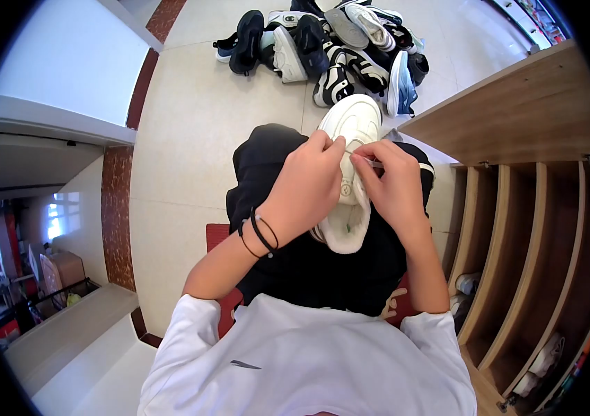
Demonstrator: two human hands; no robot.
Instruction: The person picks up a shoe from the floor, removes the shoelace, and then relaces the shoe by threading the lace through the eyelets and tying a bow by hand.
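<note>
Smooth leather-like held shoe (350,188), matt cloth trousers (322,274), wood-grained cabinet door (523,107), glossy floor (187,152).

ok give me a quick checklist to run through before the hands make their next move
1. White shoe over the dark trousers, toe pointing away from the wearer: ok.
2. Left grip and right grip both at the shoe's upper: ok.
3. One hand free for something else: not ok, both are busy at the shoe.
4. Exactly what each grip pinches: cannot tell, the hands hide it.
5. No foot in the shoe's opening: ok.
6. Pile of other shoes on the floor, out beyond the knees: ok.
</note>
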